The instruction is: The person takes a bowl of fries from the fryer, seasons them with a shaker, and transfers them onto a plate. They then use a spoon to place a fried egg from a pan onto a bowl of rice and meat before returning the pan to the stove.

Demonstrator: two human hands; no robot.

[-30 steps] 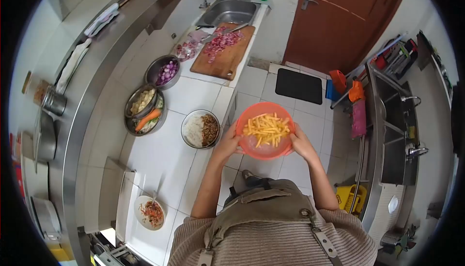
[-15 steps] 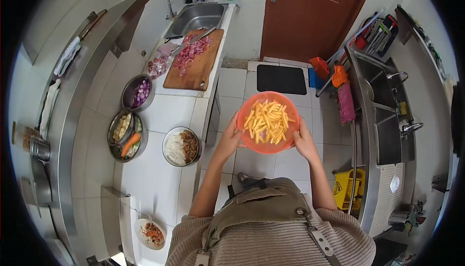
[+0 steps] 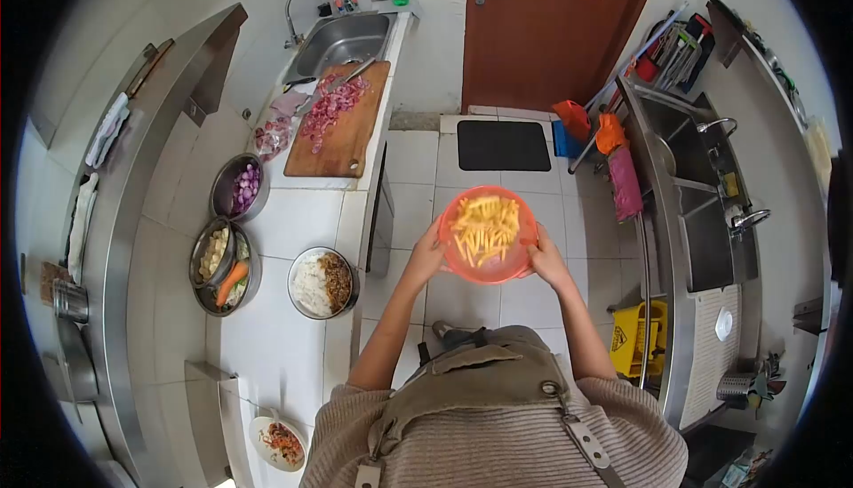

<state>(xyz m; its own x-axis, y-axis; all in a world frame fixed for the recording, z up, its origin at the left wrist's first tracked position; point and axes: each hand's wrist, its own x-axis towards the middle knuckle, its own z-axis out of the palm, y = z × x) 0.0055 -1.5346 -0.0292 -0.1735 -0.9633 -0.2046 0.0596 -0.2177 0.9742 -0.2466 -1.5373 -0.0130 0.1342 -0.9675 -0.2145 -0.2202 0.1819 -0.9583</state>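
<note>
My left hand [image 3: 429, 252] and my right hand [image 3: 546, 260] grip opposite sides of a coral-orange plastic bowl [image 3: 506, 268] in front of my body, above the floor. Inside lie pale yellow cut strips [image 3: 487, 227] that look like potato fries, bunched toward the far side and slightly blurred. My fingers wrap under the bowl, partly hidden by it. Closest to my left hand on the counter is a metal bowl of white rice [image 3: 309, 287] and brown minced food [image 3: 338, 282].
On the left counter are a wooden board [image 3: 311, 164] with chopped reddish meat and a knife [image 3: 342, 85], a bowl of purple onions [image 3: 246, 189], a bowl with a carrot [image 3: 233, 284], and a small white dish [image 3: 267, 442]. Sinks [image 3: 711, 244] line the right; a yellow mop bucket [image 3: 641, 337] stands below.
The strips have shifted from spread across the bowl to gathered toward its far side. The bowl sits slightly lower and further left in view; the whole view has also shifted a little.
</note>
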